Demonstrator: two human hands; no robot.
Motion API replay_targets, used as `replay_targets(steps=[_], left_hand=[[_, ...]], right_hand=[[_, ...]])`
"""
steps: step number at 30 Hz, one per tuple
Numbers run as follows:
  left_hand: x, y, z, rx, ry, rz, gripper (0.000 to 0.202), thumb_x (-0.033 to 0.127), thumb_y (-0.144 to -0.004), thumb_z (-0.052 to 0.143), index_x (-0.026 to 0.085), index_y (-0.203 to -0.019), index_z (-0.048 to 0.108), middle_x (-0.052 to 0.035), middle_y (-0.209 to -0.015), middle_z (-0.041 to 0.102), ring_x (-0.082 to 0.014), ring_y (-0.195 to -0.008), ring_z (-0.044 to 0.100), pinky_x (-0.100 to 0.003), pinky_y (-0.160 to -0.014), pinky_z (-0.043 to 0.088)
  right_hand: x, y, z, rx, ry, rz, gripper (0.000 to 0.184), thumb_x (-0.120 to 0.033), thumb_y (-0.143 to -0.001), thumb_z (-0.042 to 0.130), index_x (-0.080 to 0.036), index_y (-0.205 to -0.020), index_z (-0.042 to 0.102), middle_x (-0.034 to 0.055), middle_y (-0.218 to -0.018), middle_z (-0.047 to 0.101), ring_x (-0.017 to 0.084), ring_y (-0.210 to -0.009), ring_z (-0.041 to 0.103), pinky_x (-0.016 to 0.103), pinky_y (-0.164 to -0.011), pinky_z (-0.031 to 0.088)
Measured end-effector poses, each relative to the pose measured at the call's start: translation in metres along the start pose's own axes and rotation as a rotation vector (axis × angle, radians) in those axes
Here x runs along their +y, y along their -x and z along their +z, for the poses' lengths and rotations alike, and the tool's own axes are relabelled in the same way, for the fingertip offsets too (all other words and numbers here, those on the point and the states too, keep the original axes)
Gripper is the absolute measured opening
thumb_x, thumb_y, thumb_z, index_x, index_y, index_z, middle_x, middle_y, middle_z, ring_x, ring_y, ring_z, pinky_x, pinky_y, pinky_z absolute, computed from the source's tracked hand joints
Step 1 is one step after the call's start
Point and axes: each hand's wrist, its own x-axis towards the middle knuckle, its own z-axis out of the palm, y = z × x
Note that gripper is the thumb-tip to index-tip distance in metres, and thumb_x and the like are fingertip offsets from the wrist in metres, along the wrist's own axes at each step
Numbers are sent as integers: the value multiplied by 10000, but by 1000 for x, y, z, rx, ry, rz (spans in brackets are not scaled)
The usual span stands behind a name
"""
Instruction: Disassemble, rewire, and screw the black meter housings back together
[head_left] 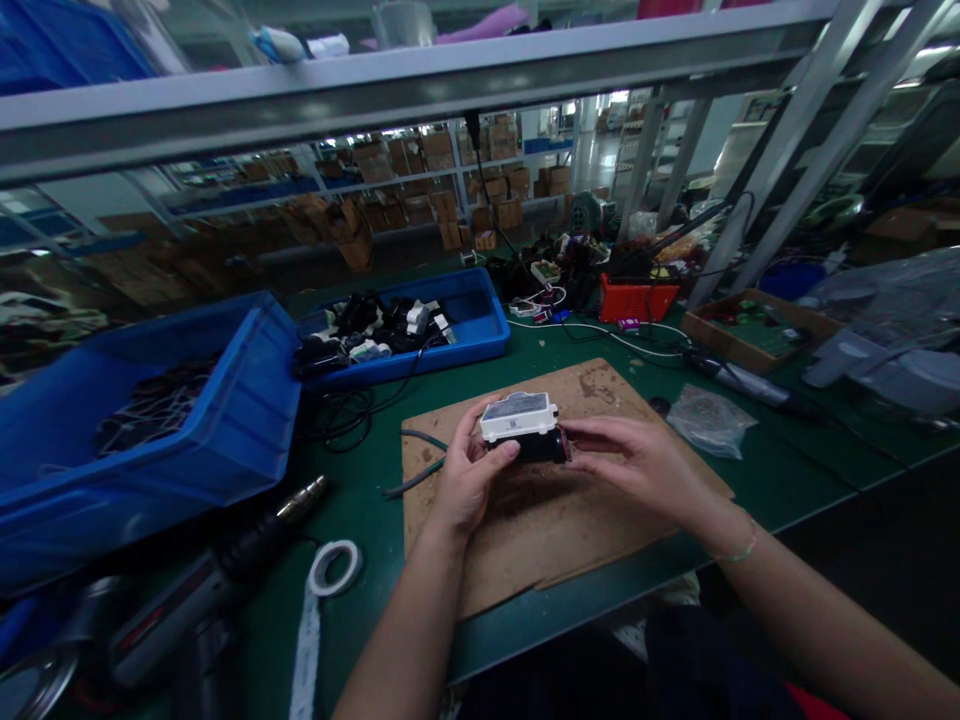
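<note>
Over a brown board (pixel 600 530) on the green bench, both my hands hold a small device with a white top and a black body (pixel 521 425). My left hand (pixel 469 475) wraps round its left end, thumb on the front. My right hand (pixel 637 465) grips its right end with the fingers curled against the black part. A grey cable (pixel 420 470) trails from the device's left side across the board.
A big blue bin (pixel 240 420) of wires stands at the left, and a flat blue tray (pixel 472 335) of black and white parts behind the board. A heat gun (pixel 225 570) and tape roll (pixel 335 567) lie front left. A plastic bag (pixel 709 420), orange box (pixel 634 298) and cardboard tray (pixel 757 330) sit right.
</note>
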Motion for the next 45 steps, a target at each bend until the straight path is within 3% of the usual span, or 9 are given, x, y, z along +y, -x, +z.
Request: replay_targets(steps=[8,15,18,24,29,33,36,41,45], left_hand=[[-6,-1,-2,-33,-36,21,697,260,-725,853,241,-1344,531,-94,-1324,656,-270,-1218,631,-365,-1065,481],[-8,2,1,-79,-60,37,729,244,-728,854,236,-1364,498,-105,-1273,684,-259,-1128,685,-339,-985,533],[-8,3,4,-87,-71,41,747,247,-728,854,227,-1374,479,-110,-1268,684,-256,-1124,687,-332,-976,539],[-9,5,7,-113,-66,54,746,222,-725,855,229,-1367,477,-112,-1273,682,-249,-1121,691,-324,-973,544],[-11,5,5,-101,-60,30,726,195,-735,847,242,-1362,484,-93,-1270,688,-225,-1124,689,-290,-967,538],[-12,5,6,-105,-42,1,713,210,-756,832,225,-1371,470,-104,-1271,687,-221,-1121,690,-285,-969,530],[-10,5,8,-84,-26,-15,714,212,-760,828,227,-1373,463,-101,-1266,690,-222,-1119,690,-287,-966,532],[-5,4,9,-37,-7,-41,716,262,-753,830,215,-1369,468,-113,-1270,687,-243,-1150,677,-307,-991,531],[-2,7,12,-2,-68,-114,786,349,-704,857,218,-1373,467,-124,-1270,689,-278,-1143,683,-337,-962,564]], right_hand=[[1,-2,4,-74,-222,186,361,-372,-887,707,-208,-1206,669,74,-1161,736,208,-974,744,373,-914,623],[2,1,16,-37,-128,237,338,-513,-973,526,-183,-966,597,42,-827,712,175,-717,711,273,-618,562],[8,3,27,-21,-181,311,413,-554,-1021,370,-195,-909,540,-12,-670,650,141,-584,656,238,-555,495],[12,-3,36,-112,-164,541,797,-668,-1001,97,-227,-423,422,-8,-328,399,110,-360,475,251,-564,447],[14,-8,34,-273,-368,698,808,-762,-940,95,-213,-481,470,-20,-351,411,108,-300,386,255,-413,376],[10,-2,29,-7,-30,425,657,-615,-1014,248,-153,-811,669,83,-704,694,194,-651,665,314,-677,521],[6,10,21,184,85,124,368,-426,-1026,417,-184,-1258,568,122,-1162,684,230,-1041,662,363,-893,526],[12,22,10,-25,154,-134,459,-292,-1011,467,-213,-1457,395,142,-1435,508,247,-1319,497,452,-1115,416],[12,20,13,-26,210,-53,411,-366,-1034,403,-150,-1377,472,174,-1308,585,262,-1213,555,465,-1059,443]])
